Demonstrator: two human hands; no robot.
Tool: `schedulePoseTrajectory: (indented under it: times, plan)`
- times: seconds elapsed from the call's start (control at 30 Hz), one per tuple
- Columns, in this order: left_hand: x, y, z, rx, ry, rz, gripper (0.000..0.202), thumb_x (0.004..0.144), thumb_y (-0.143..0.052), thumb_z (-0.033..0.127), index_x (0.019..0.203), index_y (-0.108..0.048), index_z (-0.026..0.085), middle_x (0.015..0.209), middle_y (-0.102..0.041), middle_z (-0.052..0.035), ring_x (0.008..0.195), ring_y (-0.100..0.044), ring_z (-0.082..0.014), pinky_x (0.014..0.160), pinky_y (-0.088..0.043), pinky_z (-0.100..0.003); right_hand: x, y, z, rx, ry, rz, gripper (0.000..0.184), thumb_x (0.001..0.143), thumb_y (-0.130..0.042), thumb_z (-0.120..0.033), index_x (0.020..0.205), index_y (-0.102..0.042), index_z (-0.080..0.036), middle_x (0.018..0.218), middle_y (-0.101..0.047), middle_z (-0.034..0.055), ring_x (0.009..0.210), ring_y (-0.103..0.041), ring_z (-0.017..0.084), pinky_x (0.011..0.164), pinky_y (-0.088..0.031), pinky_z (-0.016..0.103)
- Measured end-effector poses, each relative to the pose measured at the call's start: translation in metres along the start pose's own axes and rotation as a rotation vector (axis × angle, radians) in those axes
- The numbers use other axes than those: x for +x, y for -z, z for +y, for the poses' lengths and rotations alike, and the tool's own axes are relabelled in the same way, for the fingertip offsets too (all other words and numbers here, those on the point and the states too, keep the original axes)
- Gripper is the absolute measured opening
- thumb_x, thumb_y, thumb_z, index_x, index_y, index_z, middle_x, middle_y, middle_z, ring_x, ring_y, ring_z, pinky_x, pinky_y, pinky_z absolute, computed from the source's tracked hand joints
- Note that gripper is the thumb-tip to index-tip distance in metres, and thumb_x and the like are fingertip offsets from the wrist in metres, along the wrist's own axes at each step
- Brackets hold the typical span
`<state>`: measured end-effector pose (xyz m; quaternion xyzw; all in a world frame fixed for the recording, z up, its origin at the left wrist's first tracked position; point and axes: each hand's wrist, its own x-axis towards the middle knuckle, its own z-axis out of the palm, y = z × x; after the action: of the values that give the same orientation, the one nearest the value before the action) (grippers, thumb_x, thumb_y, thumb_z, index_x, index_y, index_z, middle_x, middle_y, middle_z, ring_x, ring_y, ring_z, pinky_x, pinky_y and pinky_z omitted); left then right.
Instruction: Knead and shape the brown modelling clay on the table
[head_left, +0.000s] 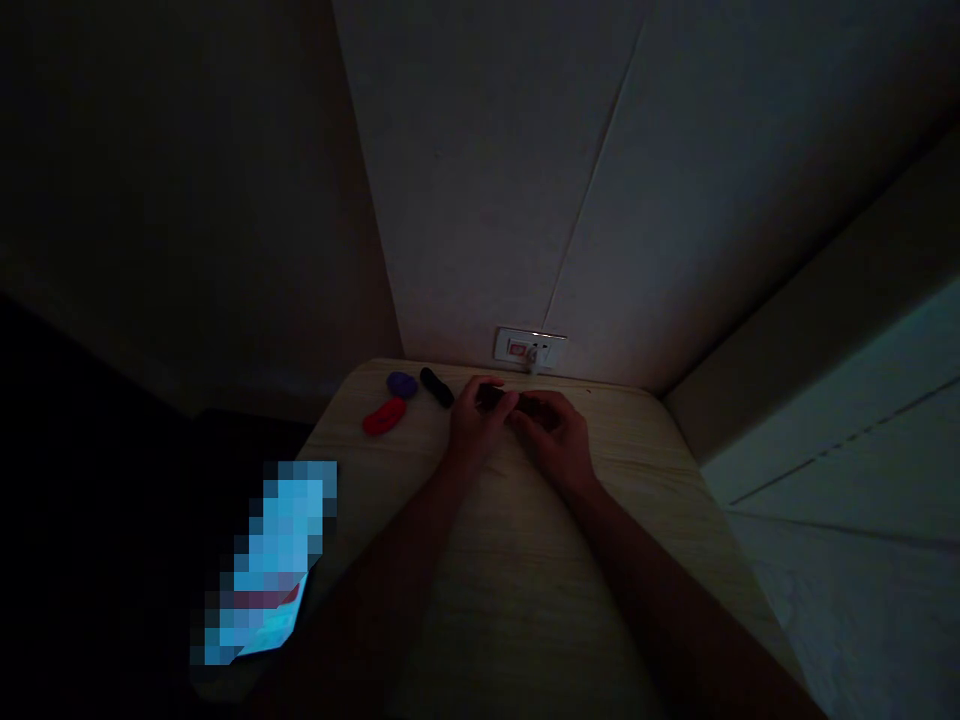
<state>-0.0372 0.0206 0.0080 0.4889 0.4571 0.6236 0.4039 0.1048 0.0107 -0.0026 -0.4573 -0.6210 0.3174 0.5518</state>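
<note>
Both hands meet over the far part of a light wooden table (517, 570), near the wall. My left hand (477, 425) is closed round the left end of a dark, brownish elongated thing (538, 410), its thumb lying along the near side. My right hand (564, 440) curls round the right end of that same thing. Its kind is too dark to make out, and fingers hide much of it. Left of my left hand lie a black elongated piece (436, 387), a purple rounded piece (402, 384) and a red oblong piece (385, 416).
A lit screen (289, 540), partly pixelated, stands at the table's left edge. On the wall just behind the table is a socket plate (531, 348) with a red switch and a plug. Walls close in behind, and a pale panel (847, 430) is at the right. The room is dim.
</note>
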Motion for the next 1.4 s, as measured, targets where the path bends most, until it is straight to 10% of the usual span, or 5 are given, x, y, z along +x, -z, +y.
schedulePoseTrajectory:
  times: [0.33,0.83,0.97,1.1,1.4]
  plan:
    - [0.005,0.001,-0.005,-0.043,0.043,0.038,0.023,0.072,-0.078,0.037,0.078,-0.065,0.019,0.074,-0.063,0.0005,0.071,-0.061,-0.0158,0.065,-0.049,-0.026,0.000,0.011,-0.003,-0.142,0.140,-0.112,0.036,0.077,-0.081,-0.028,0.112,-0.077,-0.023,0.104,-0.079,0.0085,0.090,-0.075,0.024,0.087,-0.063,0.041]
    - [0.006,-0.001,-0.014,-0.101,0.121,0.025,0.029,0.078,-0.075,0.043,0.083,-0.062,0.018,0.069,-0.059,0.0017,0.048,-0.051,-0.0106,0.039,-0.039,-0.022,0.007,0.003,-0.001,0.124,-0.238,-0.003,0.024,0.071,-0.081,-0.035,0.087,-0.078,-0.018,0.075,-0.079,0.0055,0.067,-0.073,0.021,0.065,-0.059,0.032]
    - [0.004,-0.001,-0.009,0.004,0.052,0.002,0.027,0.079,-0.076,0.041,0.089,-0.065,0.018,0.084,-0.066,-0.0041,0.074,-0.065,-0.0193,0.064,-0.056,-0.031,0.006,0.006,0.000,0.232,-0.302,0.003,0.028,0.071,-0.083,-0.039,0.090,-0.078,-0.020,0.081,-0.080,0.0049,0.068,-0.072,0.019,0.067,-0.059,0.032]
    - [-0.002,0.005,0.000,0.441,-0.352,-0.042,0.042,0.084,-0.074,0.030,0.123,-0.065,0.020,0.130,-0.061,-0.0130,0.125,-0.057,-0.0282,0.110,-0.047,-0.047,0.007,0.010,-0.003,0.293,-0.323,-0.017,0.029,0.070,-0.085,-0.039,0.092,-0.079,-0.021,0.083,-0.080,0.0042,0.068,-0.071,0.018,0.070,-0.059,0.033]
    - [-0.010,0.010,0.008,0.904,-0.543,-0.559,0.045,0.103,-0.052,0.033,0.145,-0.051,0.014,0.137,-0.064,-0.0150,0.125,-0.059,-0.0289,0.111,-0.046,-0.046,0.017,0.037,-0.001,0.338,-0.401,-0.197,0.031,0.064,-0.089,-0.035,0.090,-0.082,-0.020,0.088,-0.082,0.0056,0.075,-0.074,0.019,0.076,-0.057,0.033]
